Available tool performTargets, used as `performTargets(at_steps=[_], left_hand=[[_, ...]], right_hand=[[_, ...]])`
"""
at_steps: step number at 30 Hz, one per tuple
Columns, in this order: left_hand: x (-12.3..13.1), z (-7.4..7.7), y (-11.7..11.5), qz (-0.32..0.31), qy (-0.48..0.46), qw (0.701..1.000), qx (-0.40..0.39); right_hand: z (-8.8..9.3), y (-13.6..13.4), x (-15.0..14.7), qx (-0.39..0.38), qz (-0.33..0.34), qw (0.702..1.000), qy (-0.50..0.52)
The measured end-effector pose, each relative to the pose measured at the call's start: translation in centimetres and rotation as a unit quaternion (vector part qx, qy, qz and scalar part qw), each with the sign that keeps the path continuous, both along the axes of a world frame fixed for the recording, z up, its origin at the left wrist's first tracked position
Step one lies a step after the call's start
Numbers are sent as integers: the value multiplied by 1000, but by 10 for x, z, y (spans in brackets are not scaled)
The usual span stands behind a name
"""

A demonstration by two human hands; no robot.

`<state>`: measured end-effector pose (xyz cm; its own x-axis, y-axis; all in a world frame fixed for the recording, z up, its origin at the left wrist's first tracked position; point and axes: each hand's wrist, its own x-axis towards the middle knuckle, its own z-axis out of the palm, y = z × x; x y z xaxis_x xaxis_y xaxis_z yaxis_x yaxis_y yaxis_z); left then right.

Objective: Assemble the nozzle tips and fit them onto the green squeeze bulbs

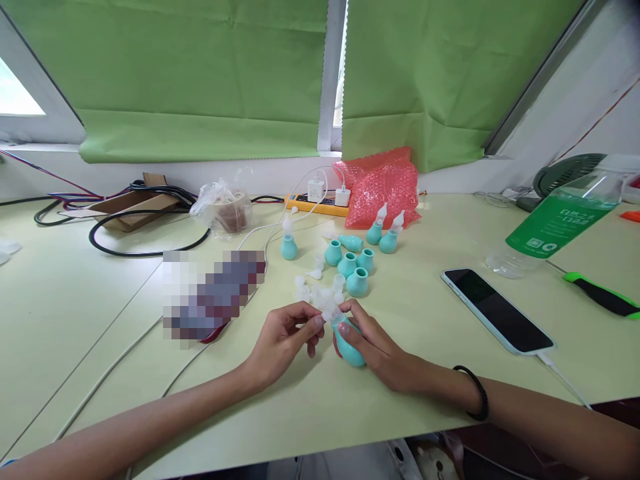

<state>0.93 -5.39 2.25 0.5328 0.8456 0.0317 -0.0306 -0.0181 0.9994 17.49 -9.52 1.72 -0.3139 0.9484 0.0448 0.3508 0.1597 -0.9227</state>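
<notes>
My right hand (377, 345) grips a teal rubber bulb (350, 347) low over the pale green table (450, 373). My left hand (283, 337) pinches the clear plastic tip (330, 311) at the bulb's mouth. Just beyond my fingers lie several loose clear tips (315, 290). Behind them stand several open teal bulbs (350, 263). Three bulbs with tips fitted are further back: one on the left (289, 243) and two by the pink wrap (383, 233).
A phone (497, 310) on a white cable lies at the right, with a green-labelled bottle (555, 223) and a green-handled tool (603, 295) beyond. Pink bubble wrap (383, 183), a power strip (320, 203), a plastic bag (225, 207), black cables (140, 223) and a blurred object (210, 293) sit further back.
</notes>
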Motion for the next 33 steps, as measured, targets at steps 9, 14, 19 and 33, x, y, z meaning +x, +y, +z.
performTargets(at_steps=[9, 14, 19, 33], left_hand=[[1, 7, -2, 62, 24, 997, -32], [1, 6, -3, 70, 8, 994, -78], [0, 6, -2, 48, -15, 991, -127], [-5, 5, 12, -57, 7, 990, -130]], right_hand=[[-4, 2, 0, 48, -54, 997, -33], [-1, 1, 1, 81, -36, 992, -95], [0, 1, 1, 84, -36, 991, -98], [1, 27, 9, -268, 37, 887, 375]])
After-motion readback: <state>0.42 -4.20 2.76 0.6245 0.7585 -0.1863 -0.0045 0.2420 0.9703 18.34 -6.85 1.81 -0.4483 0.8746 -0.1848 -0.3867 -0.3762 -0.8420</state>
